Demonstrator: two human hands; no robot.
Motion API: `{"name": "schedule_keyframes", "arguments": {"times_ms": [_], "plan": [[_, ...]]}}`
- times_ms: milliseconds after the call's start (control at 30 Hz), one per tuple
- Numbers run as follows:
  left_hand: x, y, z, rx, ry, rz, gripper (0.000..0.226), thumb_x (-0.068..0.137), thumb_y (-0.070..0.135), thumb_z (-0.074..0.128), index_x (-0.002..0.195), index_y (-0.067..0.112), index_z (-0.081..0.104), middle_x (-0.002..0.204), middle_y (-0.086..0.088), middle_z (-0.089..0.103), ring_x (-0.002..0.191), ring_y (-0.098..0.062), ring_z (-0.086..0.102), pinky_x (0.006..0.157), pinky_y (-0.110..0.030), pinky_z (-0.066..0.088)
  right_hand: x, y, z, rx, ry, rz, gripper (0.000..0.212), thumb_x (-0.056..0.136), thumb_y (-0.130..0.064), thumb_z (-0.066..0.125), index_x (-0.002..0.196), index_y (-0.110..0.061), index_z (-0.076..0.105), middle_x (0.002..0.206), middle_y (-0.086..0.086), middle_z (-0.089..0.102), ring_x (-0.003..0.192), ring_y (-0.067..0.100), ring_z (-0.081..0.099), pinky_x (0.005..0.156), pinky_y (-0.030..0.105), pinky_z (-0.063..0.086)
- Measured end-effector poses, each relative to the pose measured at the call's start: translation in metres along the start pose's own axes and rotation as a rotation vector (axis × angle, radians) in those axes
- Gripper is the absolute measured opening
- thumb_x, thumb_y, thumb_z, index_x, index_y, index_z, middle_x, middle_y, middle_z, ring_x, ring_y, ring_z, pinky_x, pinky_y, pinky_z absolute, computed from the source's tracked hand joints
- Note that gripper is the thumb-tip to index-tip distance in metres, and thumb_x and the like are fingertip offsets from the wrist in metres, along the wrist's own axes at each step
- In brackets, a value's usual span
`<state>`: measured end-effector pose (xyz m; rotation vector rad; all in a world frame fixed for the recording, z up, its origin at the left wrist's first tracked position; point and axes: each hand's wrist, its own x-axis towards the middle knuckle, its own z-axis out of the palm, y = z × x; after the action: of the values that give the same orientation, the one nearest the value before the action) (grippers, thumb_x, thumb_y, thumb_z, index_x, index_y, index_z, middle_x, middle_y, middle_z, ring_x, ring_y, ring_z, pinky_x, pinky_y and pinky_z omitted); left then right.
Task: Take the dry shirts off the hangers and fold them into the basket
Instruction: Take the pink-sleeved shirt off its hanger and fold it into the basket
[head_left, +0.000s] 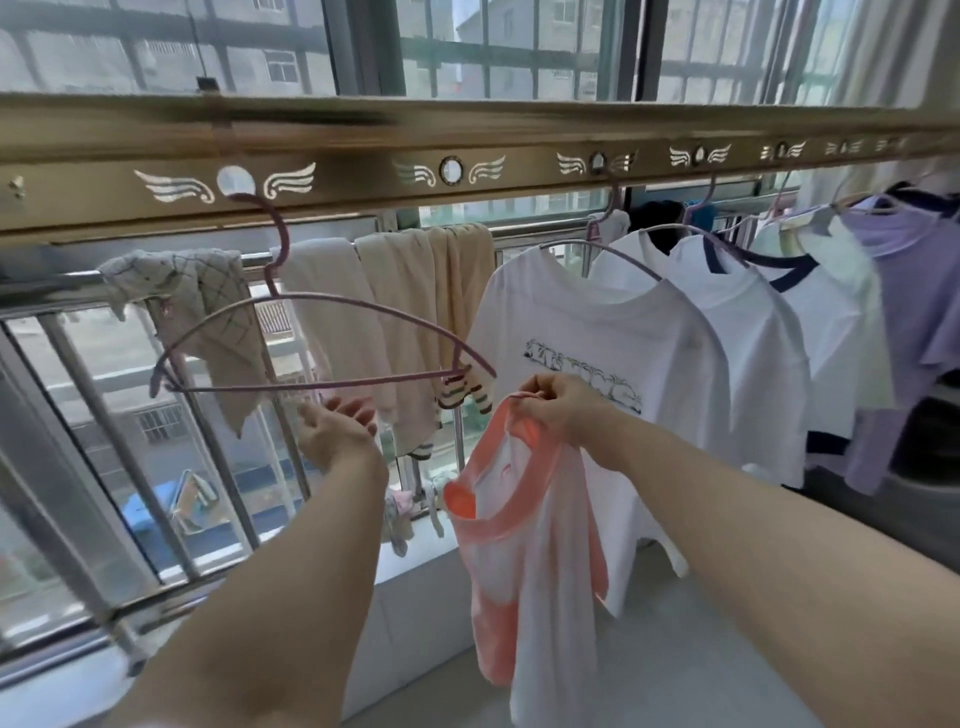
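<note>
My right hand (558, 410) pinches the neckline of a small pink and white shirt (524, 561), which hangs free below it. A bare purple hanger (322, 338) hangs from a hole in the gold drying rail (363, 187), tilted, just above my left hand (337, 431). That hand is open with spread fingers, holds nothing and is a little below the hanger's bottom bar. To the right, a white printed T-shirt (597, 332) and several more shirts (769, 332) hang on hangers from the same rail. No basket is in view.
Cream towels (415, 312) and a checked cloth (208, 306) are draped over a metal window rail behind the hanger. Window bars (130, 457) run along the left, with a white ledge (415, 566) below them. A purple garment (914, 312) hangs at far right.
</note>
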<state>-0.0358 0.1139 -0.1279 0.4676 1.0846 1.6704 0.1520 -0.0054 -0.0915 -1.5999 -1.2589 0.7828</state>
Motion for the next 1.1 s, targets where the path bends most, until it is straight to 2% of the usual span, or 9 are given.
{"name": "schedule_keyframes", "arguments": {"times_ms": [100,167,233,300,500,633,767,967,1100], "plan": [[-0.013,-0.034,-0.014,0.702,-0.347,-0.061,0.017,0.091,0.018,0.055,0.102,0.007,0.062,0.105,-0.012,0.064,0.088,-0.024,0.056,0.071,-0.03,0.047,-0.011,0.005,-0.017,0.001,0.0,-0.015,0.012,0.088,-0.02,0.066,0.076,-0.022,0.063,0.066,-0.002,0.052,0.06,0.007,0.049,0.052,0.013,0.041],[-0.024,-0.049,-0.016,1.124,-0.674,-0.09,0.05,0.08,0.006,0.068,0.128,0.007,0.054,0.12,-0.012,0.056,0.107,-0.027,0.053,0.089,-0.034,0.044,-0.018,0.008,-0.028,0.0,0.011,-0.03,0.011,0.087,-0.022,0.068,0.077,-0.022,0.064,0.071,0.002,0.052,0.063,0.01,0.049,0.056,0.017,0.042],[-0.044,-0.056,-0.011,1.367,-0.769,-0.002,0.064,0.075,0.006,0.072,0.135,0.015,0.05,0.128,-0.009,0.054,0.115,-0.027,0.053,0.097,-0.034,0.044,-0.028,0.012,-0.043,0.024,0.025,-0.031,0.011,0.087,-0.02,0.067,0.078,-0.022,0.064,0.072,0.001,0.054,0.063,0.009,0.05,0.057,0.017,0.043],[-0.058,-0.062,-0.004,1.474,-0.781,0.107,0.056,0.077,0.008,0.07,0.13,0.018,0.057,0.127,-0.007,0.057,0.113,-0.024,0.055,0.097,-0.03,0.044,-0.037,0.016,-0.058,0.051,0.016,-0.035,0.008,0.087,-0.019,0.067,0.08,-0.021,0.063,0.072,-0.001,0.054,0.061,0.009,0.05,0.055,0.016,0.043],[-0.096,-0.076,0.014,1.613,-0.742,0.291,0.015,0.084,0.012,0.057,0.087,0.009,0.072,0.083,-0.008,0.069,0.065,-0.016,0.059,0.059,-0.03,0.052,-0.068,0.041,-0.115,0.001,0.142,0.009,0.006,0.09,-0.022,0.062,0.085,-0.02,0.064,0.078,-0.001,0.06,0.068,0.012,0.055,0.063,0.021,0.045],[-0.132,-0.077,0.039,1.319,-0.608,0.41,0.014,0.084,0.016,0.051,0.083,0.005,0.061,0.079,-0.011,0.06,0.074,-0.027,0.054,0.063,-0.033,0.042,-0.092,0.076,-0.164,-0.16,0.353,0.116,0.021,0.09,-0.031,0.056,0.095,-0.014,0.066,0.089,0.003,0.067,0.081,0.02,0.061,0.072,0.033,0.05],[-0.173,-0.071,0.07,1.146,-0.677,0.498,0.019,0.086,0.009,0.043,0.088,0.001,0.06,0.089,-0.019,0.059,0.083,-0.03,0.052,0.067,-0.035,0.035,-0.116,0.1,-0.198,-0.206,0.443,0.142,0.023,0.095,-0.032,0.046,0.093,-0.012,0.056,0.084,-0.001,0.059,0.077,0.016,0.053,0.062,0.028,0.039],[-0.22,-0.07,0.103,1.212,-0.668,0.656,0.02,0.087,0.02,0.042,0.091,0.012,0.06,0.088,-0.01,0.06,0.082,-0.029,0.052,0.068,-0.034,0.035,-0.147,0.109,-0.238,-0.315,0.543,0.01,0.025,0.099,-0.028,0.039,0.075,-0.022,0.038,0.073,-0.004,0.048,0.074,0.02,0.048,0.064,0.033,0.035],[-0.233,-0.074,0.121,1.25,-0.77,0.73,0.017,0.081,0.023,0.046,0.078,0.017,0.062,0.083,-0.012,0.064,0.08,-0.031,0.058,0.066,-0.034,0.041,-0.171,0.117,-0.273,-0.371,0.523,0.007,0.024,0.095,-0.038,0.052,0.087,-0.015,0.05,0.072,-0.005,0.053,0.072,0.017,0.051,0.06,0.027,0.036]]}}
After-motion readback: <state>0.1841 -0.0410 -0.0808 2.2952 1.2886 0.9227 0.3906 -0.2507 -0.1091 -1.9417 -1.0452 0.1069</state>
